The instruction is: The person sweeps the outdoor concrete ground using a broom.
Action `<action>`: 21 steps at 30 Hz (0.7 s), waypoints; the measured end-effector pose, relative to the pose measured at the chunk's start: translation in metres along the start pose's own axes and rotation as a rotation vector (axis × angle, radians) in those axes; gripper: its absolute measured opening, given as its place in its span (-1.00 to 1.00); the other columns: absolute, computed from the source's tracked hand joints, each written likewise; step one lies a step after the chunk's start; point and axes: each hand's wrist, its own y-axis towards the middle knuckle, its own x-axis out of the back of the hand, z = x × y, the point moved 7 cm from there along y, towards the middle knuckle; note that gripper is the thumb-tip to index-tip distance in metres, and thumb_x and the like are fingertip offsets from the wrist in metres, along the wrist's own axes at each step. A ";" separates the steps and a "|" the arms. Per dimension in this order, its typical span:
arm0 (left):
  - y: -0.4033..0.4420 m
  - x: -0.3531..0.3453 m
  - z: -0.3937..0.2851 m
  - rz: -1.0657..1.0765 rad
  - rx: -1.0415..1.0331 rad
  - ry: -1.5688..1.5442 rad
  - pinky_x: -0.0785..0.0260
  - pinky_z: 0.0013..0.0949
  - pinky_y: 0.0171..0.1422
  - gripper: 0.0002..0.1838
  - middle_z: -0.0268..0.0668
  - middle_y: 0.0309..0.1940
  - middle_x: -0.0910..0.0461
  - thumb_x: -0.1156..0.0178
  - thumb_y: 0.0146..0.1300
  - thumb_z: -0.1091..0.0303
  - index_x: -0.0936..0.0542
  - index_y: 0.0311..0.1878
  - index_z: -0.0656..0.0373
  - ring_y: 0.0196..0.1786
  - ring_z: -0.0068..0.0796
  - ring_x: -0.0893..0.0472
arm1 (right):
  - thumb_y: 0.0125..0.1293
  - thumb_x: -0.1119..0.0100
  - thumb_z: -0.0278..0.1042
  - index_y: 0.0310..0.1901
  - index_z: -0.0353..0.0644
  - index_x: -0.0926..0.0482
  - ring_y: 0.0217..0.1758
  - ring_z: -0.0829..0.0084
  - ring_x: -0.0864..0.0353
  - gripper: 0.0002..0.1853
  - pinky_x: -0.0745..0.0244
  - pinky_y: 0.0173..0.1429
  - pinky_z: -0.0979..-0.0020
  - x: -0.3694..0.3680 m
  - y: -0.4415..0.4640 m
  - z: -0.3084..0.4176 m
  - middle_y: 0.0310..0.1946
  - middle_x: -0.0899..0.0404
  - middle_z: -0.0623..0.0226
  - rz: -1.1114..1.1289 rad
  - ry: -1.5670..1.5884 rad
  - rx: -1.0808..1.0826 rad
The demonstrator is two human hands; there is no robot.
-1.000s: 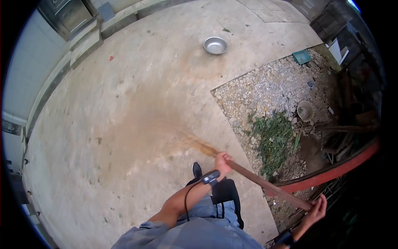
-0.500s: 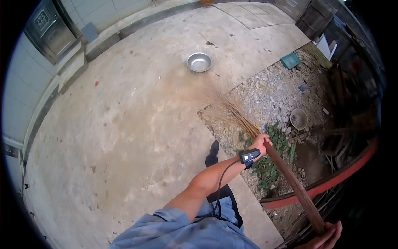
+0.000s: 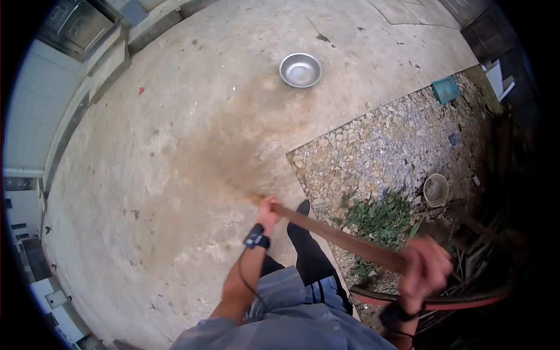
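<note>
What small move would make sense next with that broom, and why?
Probably a low stroke of the broom toward the gravel, short of the metal basin. The left hand grips near the blurred bristles, the right hand the handle's other end; brownish patches mark the concrete, and the basin sits just beyond.

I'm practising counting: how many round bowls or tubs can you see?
2. The round silver metal basin is on the pale concrete yard; the round off-white tub is on the grey rubble, near the green leafy pile. The dark right edge may hide more.
</note>
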 end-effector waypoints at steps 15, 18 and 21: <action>-0.031 -0.027 -0.072 -0.290 -0.234 -0.150 -0.19 -0.49 -0.52 -0.75 -0.47 -0.82 -0.14 0.03 -0.04 0.48 -0.19 -0.73 0.03 -0.73 -0.58 -0.20 | 0.16 0.09 -0.53 -0.30 -0.30 -0.49 -0.61 0.65 -0.40 -0.86 -0.29 -0.52 0.63 -0.113 -0.025 -0.171 -0.63 -0.42 0.39 -0.167 0.483 -0.769; -0.003 -0.076 -0.062 -0.263 -0.061 -0.058 -0.19 -0.50 -0.54 -0.72 -0.46 -0.85 -0.15 0.05 -0.02 0.51 -0.18 -0.76 0.04 -0.75 -0.55 -0.21 | 0.17 0.09 -0.53 -0.25 -0.31 -0.46 -0.60 0.63 -0.37 -0.85 -0.31 -0.48 0.61 -0.084 -0.012 -0.160 -0.63 -0.39 0.38 -0.307 0.498 -0.745; 0.006 -0.126 -0.057 -0.256 0.077 -0.004 -0.22 -0.52 -0.54 -0.71 -0.47 -0.87 -0.17 0.01 -0.05 0.52 -0.20 -0.78 0.04 -0.76 -0.56 -0.22 | 0.22 0.12 -0.50 -0.22 -0.32 -0.42 -0.58 0.67 -0.27 -0.85 -0.28 -0.48 0.62 -0.060 -0.002 -0.127 -0.60 -0.31 0.41 -0.378 0.357 -0.734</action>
